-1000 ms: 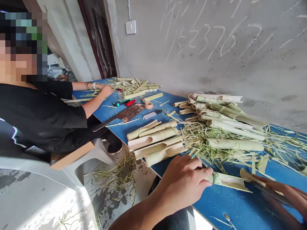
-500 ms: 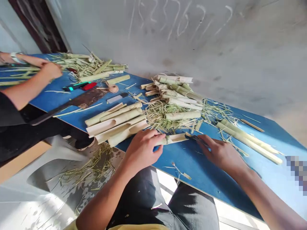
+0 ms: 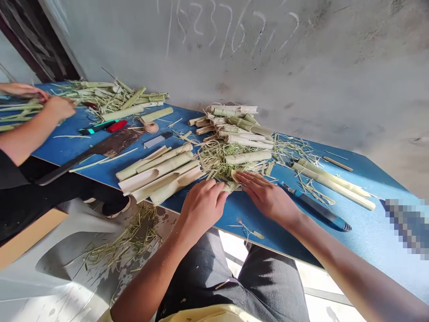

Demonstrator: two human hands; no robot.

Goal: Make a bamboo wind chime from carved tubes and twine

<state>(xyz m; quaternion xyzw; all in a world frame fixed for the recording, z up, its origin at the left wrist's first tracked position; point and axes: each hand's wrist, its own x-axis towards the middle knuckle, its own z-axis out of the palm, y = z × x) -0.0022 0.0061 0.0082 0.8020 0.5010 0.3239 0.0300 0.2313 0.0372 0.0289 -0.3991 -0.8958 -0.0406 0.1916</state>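
A short split bamboo piece (image 3: 232, 187) lies at the table's front, between my two hands and mostly covered by them. My left hand (image 3: 203, 205) is closed around its left end, thumb on the near side. My right hand (image 3: 268, 193) lies over its right end with fingers bent against it; the thumb is hidden. By the right fingertips shows a small pale bamboo chip (image 3: 235, 176); whether the fingers pinch it I cannot make out. To the right of that hand a utility knife (image 3: 321, 210) rests on the blue table (image 3: 268, 237).
Hollowed bamboo halves (image 3: 161, 174) lie to the left, stacked bamboo pieces (image 3: 237, 123) and shavings (image 3: 217, 158) behind. A cleaver (image 3: 114, 142), a red-handled tool (image 3: 116, 126) and twine (image 3: 150, 127) lie further left, near another person's hands (image 3: 58, 107). Long bamboo strips (image 3: 335, 184) lie right.
My right hand has let go of the utility knife, which now lies on the table, and has moved left onto the bamboo piece. My left hand stays on the piece.
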